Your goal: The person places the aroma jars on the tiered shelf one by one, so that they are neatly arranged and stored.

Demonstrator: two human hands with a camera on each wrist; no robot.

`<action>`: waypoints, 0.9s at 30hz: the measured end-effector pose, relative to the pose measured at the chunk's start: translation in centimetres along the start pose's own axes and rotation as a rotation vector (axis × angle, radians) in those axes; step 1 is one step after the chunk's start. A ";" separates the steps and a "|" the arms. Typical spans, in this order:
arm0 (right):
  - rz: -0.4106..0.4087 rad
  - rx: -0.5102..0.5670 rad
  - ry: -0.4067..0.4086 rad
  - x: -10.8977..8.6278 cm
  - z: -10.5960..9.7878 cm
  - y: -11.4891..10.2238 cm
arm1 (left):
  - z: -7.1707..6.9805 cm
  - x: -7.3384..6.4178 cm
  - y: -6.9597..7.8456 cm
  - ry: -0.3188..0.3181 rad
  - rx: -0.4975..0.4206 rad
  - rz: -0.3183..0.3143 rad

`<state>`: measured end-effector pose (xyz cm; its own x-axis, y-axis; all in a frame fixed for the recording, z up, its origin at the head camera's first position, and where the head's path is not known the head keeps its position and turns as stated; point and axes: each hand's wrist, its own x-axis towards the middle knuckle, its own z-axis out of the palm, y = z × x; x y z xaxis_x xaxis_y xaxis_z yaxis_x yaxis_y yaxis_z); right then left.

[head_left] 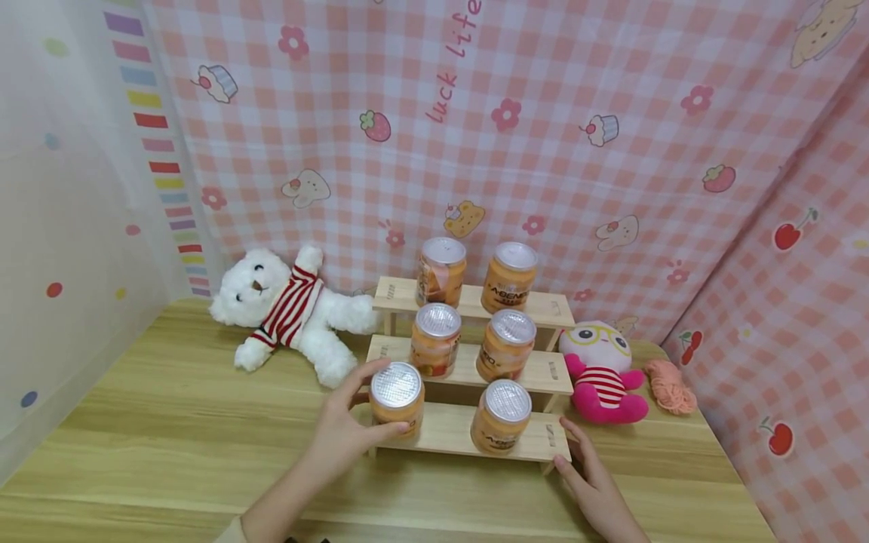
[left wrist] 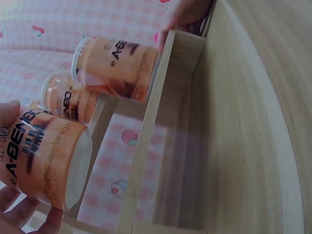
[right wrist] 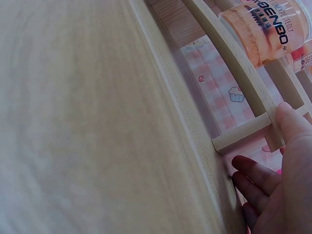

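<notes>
My left hand grips an orange can with a silver lid, thumb in front and fingers behind. In the left wrist view, this can is tilted, and a gap shows between its pale base and the front step. A three-step wooden stand carries the other orange cans; one can stands at the right of the front step. My right hand holds the right end of that step, its thumb on the plank's end in the right wrist view and other fingers beside the leg.
Two cans stand on the middle step and two on the top step. Left of the stand lies a white teddy bear in a striped sweater. At its right are a pink plush toy and a peach yarn bundle. Checked curtains hang behind.
</notes>
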<state>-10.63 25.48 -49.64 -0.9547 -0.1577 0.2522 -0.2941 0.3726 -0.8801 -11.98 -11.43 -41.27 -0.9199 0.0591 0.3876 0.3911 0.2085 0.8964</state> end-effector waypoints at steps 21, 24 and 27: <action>-0.009 -0.005 0.005 -0.1 0.0 0.0 | 3.3 0.4 -0.7 -0.072 -0.059 -0.036; -0.008 -0.001 0.002 0.0 0.0 0.0 | 3.6 0.4 -0.9 -0.075 -0.047 -0.038; -0.007 0.002 0.000 0.0 -0.1 0.0 | 3.8 0.4 -1.0 -0.080 -0.040 -0.044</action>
<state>-10.62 25.54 -49.66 -0.9527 -0.1600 0.2585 -0.3006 0.3693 -0.8793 -12.87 -7.90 -42.87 -0.9350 0.1293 0.3303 0.3493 0.1740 0.9207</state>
